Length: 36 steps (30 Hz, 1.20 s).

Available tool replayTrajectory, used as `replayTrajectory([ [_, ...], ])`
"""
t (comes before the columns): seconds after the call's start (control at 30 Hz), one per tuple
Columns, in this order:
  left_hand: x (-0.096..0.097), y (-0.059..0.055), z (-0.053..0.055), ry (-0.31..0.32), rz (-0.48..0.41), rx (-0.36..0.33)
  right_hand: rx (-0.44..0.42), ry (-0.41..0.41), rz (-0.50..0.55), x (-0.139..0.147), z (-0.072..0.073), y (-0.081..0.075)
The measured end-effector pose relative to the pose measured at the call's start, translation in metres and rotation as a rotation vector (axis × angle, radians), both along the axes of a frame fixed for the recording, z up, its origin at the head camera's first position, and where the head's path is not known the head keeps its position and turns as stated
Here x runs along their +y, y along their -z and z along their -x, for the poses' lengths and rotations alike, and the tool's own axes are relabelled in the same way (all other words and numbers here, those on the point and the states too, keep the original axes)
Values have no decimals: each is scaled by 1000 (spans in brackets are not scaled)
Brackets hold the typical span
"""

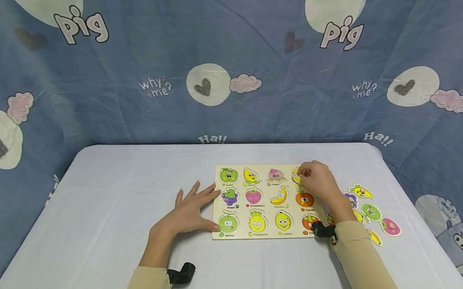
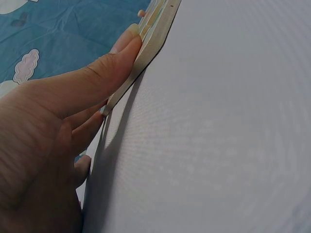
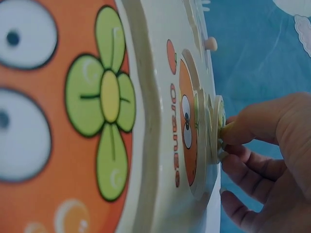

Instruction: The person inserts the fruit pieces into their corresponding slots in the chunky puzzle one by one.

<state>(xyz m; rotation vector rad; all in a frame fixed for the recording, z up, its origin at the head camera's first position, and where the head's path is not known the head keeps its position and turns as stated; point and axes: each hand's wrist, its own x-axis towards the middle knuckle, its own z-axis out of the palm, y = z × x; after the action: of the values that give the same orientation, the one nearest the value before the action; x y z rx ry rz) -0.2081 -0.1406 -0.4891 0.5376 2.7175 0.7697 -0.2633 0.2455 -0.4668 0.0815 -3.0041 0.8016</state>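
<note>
A cream wooden fruit puzzle board lies on the white table, printed with fruit pictures in rows. At its left edge my left hand has its fingers spread, with fingertips and thumb touching the side; the left wrist view shows the thumb against the board's edge. My right hand is over the upper right corner, above the orange picture. Between its thumb and fingers it pinches a round yellowish puzzle piece, held at the board's surface. The piece's picture is mostly hidden by the fingers.
Several loose fruit pieces, among them a green one and a pink one, lie right of the board, partly behind the right forearm. A blue patterned cloth hangs behind the table. Each wrist carries a black camera mount.
</note>
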Motion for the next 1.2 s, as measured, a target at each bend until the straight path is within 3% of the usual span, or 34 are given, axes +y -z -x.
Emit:
replayTrajectory([
  [0.63, -1, -2, 0, 0, -2, 9, 3, -32, -34, -4, 6, 3],
  [1.2, 0, -2, -1, 7, -12, 7, -32, -20, -39, -1, 1, -1],
])
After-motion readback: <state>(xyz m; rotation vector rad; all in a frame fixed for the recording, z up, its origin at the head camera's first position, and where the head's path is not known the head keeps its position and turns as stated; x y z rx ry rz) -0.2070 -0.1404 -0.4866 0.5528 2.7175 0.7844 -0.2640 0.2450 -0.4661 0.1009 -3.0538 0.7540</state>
